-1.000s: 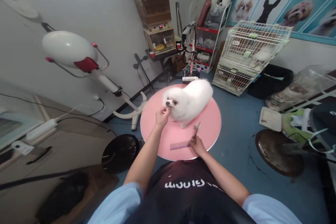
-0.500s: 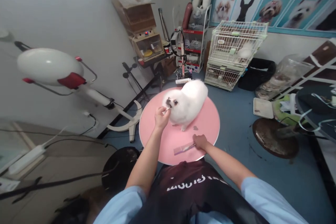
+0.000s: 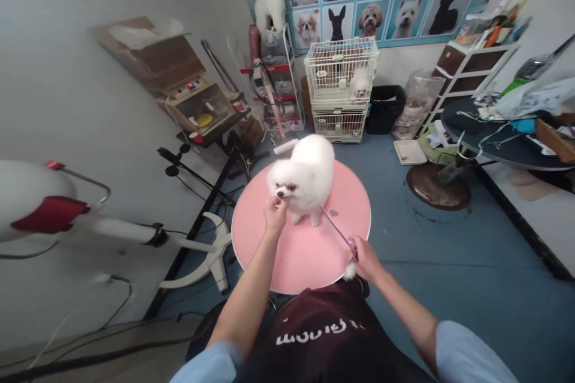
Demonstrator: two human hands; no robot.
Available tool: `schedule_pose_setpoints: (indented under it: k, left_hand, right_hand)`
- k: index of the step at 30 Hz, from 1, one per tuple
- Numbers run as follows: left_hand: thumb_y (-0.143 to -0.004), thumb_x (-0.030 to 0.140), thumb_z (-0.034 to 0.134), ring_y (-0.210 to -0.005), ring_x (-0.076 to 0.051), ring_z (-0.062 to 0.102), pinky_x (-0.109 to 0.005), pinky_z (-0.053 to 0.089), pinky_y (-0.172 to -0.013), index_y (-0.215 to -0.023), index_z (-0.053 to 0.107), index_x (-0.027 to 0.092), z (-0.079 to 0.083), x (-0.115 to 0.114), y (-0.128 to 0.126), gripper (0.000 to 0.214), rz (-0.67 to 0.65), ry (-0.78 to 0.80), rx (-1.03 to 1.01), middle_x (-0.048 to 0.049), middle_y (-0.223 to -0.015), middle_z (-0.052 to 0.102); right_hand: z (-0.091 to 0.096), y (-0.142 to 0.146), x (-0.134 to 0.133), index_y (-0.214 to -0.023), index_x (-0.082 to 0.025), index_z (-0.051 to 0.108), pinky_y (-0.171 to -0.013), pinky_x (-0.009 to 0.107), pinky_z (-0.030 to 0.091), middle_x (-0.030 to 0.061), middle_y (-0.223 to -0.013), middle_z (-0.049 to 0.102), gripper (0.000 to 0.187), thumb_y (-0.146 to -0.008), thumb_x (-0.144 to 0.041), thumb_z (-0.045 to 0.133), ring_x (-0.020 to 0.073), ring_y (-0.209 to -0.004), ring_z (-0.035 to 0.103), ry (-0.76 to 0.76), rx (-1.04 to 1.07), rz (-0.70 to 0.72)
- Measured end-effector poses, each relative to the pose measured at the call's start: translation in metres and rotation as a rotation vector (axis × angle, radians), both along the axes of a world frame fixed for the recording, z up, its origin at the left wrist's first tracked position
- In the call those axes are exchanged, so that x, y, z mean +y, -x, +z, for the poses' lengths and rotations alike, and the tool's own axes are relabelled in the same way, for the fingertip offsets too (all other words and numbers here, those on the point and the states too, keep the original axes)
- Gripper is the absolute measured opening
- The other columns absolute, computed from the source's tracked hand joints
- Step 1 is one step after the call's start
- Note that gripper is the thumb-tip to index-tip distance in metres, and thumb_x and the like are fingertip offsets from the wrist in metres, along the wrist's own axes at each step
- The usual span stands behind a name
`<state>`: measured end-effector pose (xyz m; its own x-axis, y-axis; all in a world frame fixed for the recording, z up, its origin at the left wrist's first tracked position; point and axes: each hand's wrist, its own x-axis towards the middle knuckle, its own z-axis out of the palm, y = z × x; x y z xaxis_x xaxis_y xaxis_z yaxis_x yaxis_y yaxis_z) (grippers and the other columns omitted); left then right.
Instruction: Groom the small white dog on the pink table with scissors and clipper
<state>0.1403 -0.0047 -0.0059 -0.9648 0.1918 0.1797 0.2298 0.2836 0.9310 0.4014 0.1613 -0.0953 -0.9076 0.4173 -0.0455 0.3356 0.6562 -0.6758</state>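
A small fluffy white dog [image 3: 307, 177] stands on a round pink grooming table [image 3: 300, 251], facing me. My left hand [image 3: 274, 216] is closed under the dog's chin, pinching the fur there. My right hand [image 3: 366, 258] is closed on a thin purple comb [image 3: 336, 231], lifted off the table and pointing at the dog's chest. A tuft of white fur [image 3: 349, 270] hangs below that hand.
A white stand dryer [image 3: 67, 215] is at the left. Stacked wire cages [image 3: 340, 87], a shelf rack [image 3: 274, 87] and a black bin [image 3: 383, 109] line the far wall. A second dark table [image 3: 503, 143] with clutter stands at the right on a round base [image 3: 438, 187].
My right hand picked the purple comb up from the table and raised it toward the dog. My view swung to the right. The left hand stayed at the dog's chin.
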Motion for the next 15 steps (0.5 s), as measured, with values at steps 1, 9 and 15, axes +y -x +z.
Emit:
schedule_pose_setpoints:
  k: [1, 9, 15]
  left_hand:
    - [-0.067, 0.05, 0.068, -0.069, -0.016, 0.047, -0.025, 0.033, -0.06, -0.061, 0.058, 0.019, -0.001, 0.0, 0.0, 0.033, -0.004, -0.003, -0.002, -0.0006, -0.061, 0.049]
    - [-0.071, 0.054, 0.066, -0.067, -0.016, 0.047, -0.026, 0.033, -0.06, -0.06, 0.057, 0.019, -0.001, -0.002, -0.002, 0.038, -0.038, 0.014, 0.034, 0.0, -0.059, 0.046]
    - [-0.07, 0.054, 0.067, -0.069, -0.016, 0.05, -0.024, 0.037, -0.063, -0.066, 0.062, 0.018, -0.005, -0.012, 0.001, 0.036, -0.059, 0.043, 0.013, -0.0001, -0.062, 0.052]
  right_hand:
    - [0.002, 0.004, -0.014, -0.108, -0.02, 0.064, -0.086, 0.037, 0.043, 0.0067, -0.082, 0.063, 0.032, -0.079, -0.021, 0.051, 0.0252, -0.085, 0.059, 0.036, 0.114, -0.139]
    - [0.036, 0.143, -0.077, -0.122, -0.024, 0.066, -0.109, 0.048, 0.027, 0.0069, -0.082, 0.062, 0.045, -0.078, -0.022, 0.054, 0.0294, -0.094, 0.057, 0.295, 0.449, -0.329]
    - [0.028, 0.142, -0.071, -0.131, -0.022, 0.061, -0.11, 0.048, 0.024, 0.009, -0.087, 0.065, 0.05, -0.082, -0.022, 0.051, 0.0298, -0.102, 0.055, 0.216, 0.337, -0.35]
